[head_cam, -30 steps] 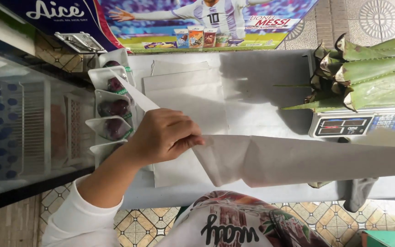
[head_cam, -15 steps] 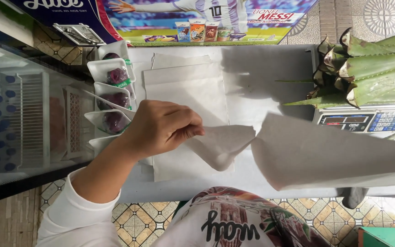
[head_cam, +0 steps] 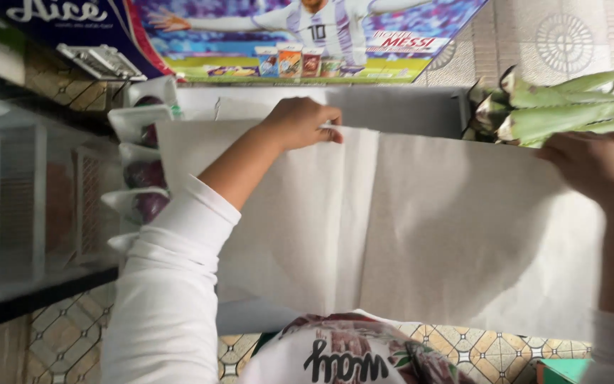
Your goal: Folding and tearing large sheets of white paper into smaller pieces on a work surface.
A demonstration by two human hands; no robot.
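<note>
A large sheet of white paper (head_cam: 428, 227) is stretched out wide over the grey counter (head_cam: 406, 107). My left hand (head_cam: 301, 122) pinches its far edge near the middle, where a second sheet (head_cam: 264, 213) overlaps it. My right hand (head_cam: 588, 165) grips the far right corner of the sheet, close to the cut ends of several thick green stalks (head_cam: 570, 114). Both arms wear white sleeves. The paper hides most of the counter top.
Small white trays of dark red fruit (head_cam: 143, 178) line the counter's left edge, beside a glass display case (head_cam: 30, 213). A colourful poster (head_cam: 307, 35) leans behind the counter. Patterned floor tiles (head_cam: 506, 334) show below.
The sheet, folded and held low a second ago, is now spread wide. My left hand moved up to its far edge, and my right hand came into view at the right corner.
</note>
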